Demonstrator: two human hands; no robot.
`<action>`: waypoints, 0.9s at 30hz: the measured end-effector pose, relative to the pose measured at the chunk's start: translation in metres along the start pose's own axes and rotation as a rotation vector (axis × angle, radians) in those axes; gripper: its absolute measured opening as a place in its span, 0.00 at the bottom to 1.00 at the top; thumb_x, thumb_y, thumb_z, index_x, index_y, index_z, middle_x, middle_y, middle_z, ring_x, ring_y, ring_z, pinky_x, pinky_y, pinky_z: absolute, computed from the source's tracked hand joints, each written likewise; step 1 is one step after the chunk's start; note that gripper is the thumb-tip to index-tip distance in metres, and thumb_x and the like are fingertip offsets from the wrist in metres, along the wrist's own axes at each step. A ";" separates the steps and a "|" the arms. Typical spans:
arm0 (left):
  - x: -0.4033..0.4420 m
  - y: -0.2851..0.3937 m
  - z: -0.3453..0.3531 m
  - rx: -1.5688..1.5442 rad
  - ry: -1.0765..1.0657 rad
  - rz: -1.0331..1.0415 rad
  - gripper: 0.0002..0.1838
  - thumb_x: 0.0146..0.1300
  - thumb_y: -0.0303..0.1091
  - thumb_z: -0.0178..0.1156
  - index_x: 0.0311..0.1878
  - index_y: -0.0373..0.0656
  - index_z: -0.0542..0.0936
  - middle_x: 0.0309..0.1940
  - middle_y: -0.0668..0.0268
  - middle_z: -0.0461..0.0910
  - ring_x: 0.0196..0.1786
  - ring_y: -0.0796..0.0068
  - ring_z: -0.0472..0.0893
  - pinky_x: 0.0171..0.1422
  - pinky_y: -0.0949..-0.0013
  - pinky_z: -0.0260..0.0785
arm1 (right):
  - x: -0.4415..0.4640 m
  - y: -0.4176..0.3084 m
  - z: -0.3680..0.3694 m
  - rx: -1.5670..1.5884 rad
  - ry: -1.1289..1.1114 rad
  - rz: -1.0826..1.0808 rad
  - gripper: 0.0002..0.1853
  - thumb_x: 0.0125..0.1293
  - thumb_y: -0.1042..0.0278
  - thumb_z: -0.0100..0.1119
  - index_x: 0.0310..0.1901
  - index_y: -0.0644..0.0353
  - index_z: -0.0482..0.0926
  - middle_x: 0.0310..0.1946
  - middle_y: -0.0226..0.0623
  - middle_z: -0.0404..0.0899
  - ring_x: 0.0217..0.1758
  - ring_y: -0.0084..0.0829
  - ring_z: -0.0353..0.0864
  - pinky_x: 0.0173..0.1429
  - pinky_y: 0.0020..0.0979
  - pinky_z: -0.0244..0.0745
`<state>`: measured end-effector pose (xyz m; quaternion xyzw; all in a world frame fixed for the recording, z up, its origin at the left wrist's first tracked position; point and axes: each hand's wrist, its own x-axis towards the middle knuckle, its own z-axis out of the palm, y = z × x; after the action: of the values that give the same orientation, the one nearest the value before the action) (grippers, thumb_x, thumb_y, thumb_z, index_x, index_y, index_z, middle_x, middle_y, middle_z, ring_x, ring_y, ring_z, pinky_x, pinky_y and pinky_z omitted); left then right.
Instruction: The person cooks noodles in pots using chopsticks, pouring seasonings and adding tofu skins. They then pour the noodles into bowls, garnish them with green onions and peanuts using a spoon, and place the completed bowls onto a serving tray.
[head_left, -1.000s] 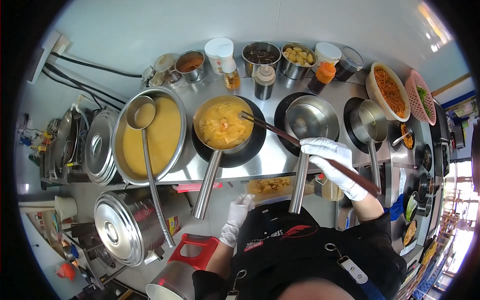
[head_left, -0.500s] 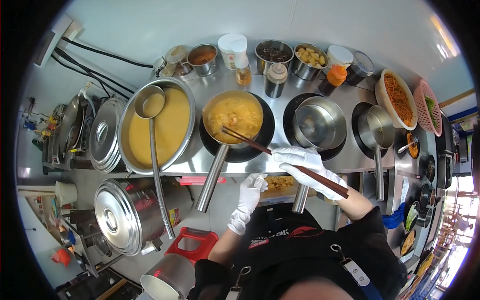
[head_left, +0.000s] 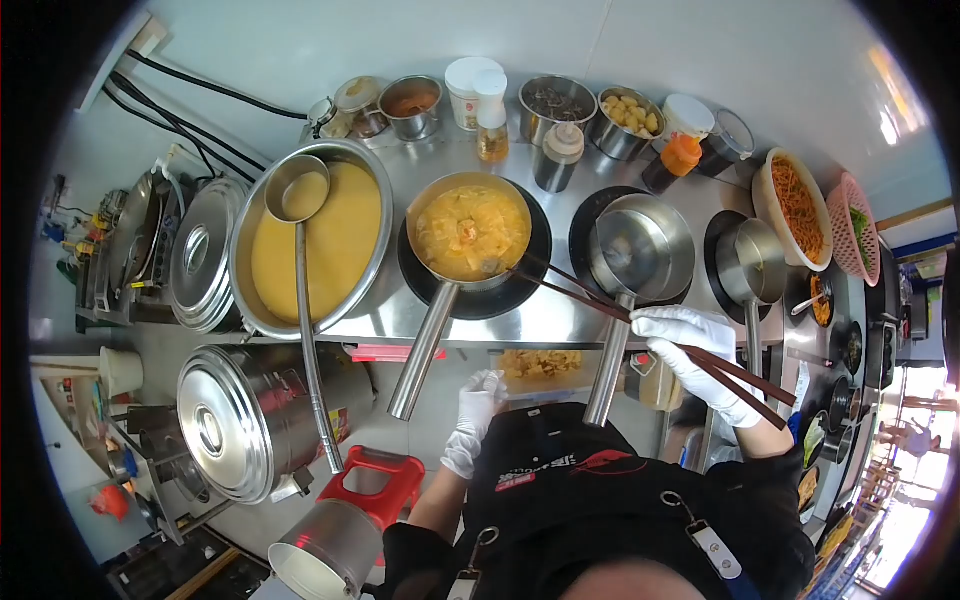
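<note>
In a white glove, my right hand [head_left: 695,362] grips long dark chopsticks [head_left: 585,292], slightly spread, whose tips reach the right rim of a saucepan [head_left: 436,330]. Yellow broth with pieces of food [head_left: 472,232] fills that pan on a black burner. My gloved left hand [head_left: 478,400] hangs below the counter edge with its fingers curled together; whether anything is in them is too small to tell. To the right stands a second saucepan [head_left: 640,250] with clear liquid, and beyond it a smaller saucepan [head_left: 750,262].
A large basin of yellow broth [head_left: 345,235] with a ladle [head_left: 306,330] stands left. Sauce bottles [head_left: 558,158] and metal tubs [head_left: 556,105] line the wall. A lidded pot [head_left: 225,425] and a red stool [head_left: 372,482] are below; shredded carrots [head_left: 796,210] lie at right.
The chopsticks went from the second pan's side to the broth pan's lower front, then back to its right rim, spreading apart. My right hand moved left, then right; my left hand shifted right and back.
</note>
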<state>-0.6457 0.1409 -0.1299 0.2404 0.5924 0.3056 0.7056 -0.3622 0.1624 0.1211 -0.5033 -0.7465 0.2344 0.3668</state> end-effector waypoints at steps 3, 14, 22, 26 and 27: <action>0.008 -0.012 -0.010 0.018 0.001 0.003 0.10 0.68 0.34 0.57 0.43 0.38 0.81 0.27 0.69 0.79 0.29 0.80 0.76 0.34 0.75 0.71 | -0.003 -0.002 -0.005 0.032 0.085 0.053 0.11 0.57 0.78 0.64 0.43 0.63 0.83 0.40 0.42 0.85 0.42 0.35 0.86 0.48 0.31 0.81; 0.010 -0.056 -0.046 0.128 0.080 -0.007 0.13 0.69 0.38 0.55 0.43 0.35 0.81 0.30 0.64 0.81 0.30 0.75 0.81 0.34 0.72 0.74 | 0.066 0.069 0.075 0.234 0.098 0.197 0.06 0.63 0.72 0.60 0.39 0.65 0.82 0.35 0.38 0.83 0.39 0.28 0.83 0.44 0.28 0.76; 0.050 -0.110 -0.095 0.065 0.218 -0.142 0.14 0.70 0.39 0.53 0.43 0.38 0.79 0.28 0.61 0.81 0.28 0.70 0.82 0.33 0.70 0.75 | 0.071 0.034 0.039 0.298 0.184 0.238 0.08 0.65 0.71 0.59 0.41 0.64 0.83 0.36 0.37 0.84 0.40 0.24 0.82 0.48 0.27 0.76; 0.066 -0.121 -0.098 0.060 0.245 -0.144 0.14 0.69 0.40 0.54 0.43 0.37 0.79 0.29 0.61 0.82 0.27 0.70 0.82 0.32 0.69 0.76 | 0.093 0.038 0.081 0.282 0.105 0.130 0.08 0.65 0.74 0.58 0.43 0.65 0.82 0.44 0.38 0.83 0.49 0.29 0.80 0.58 0.31 0.73; 0.066 -0.117 -0.094 0.046 0.254 -0.144 0.14 0.69 0.40 0.54 0.43 0.37 0.78 0.29 0.61 0.82 0.27 0.69 0.82 0.32 0.68 0.76 | 0.098 0.038 0.095 0.320 0.067 0.167 0.08 0.66 0.73 0.57 0.44 0.64 0.82 0.45 0.37 0.83 0.50 0.28 0.80 0.60 0.30 0.72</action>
<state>-0.7141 0.1043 -0.2743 0.1728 0.6996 0.2684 0.6393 -0.4366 0.2692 0.0649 -0.5062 -0.6427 0.3629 0.4461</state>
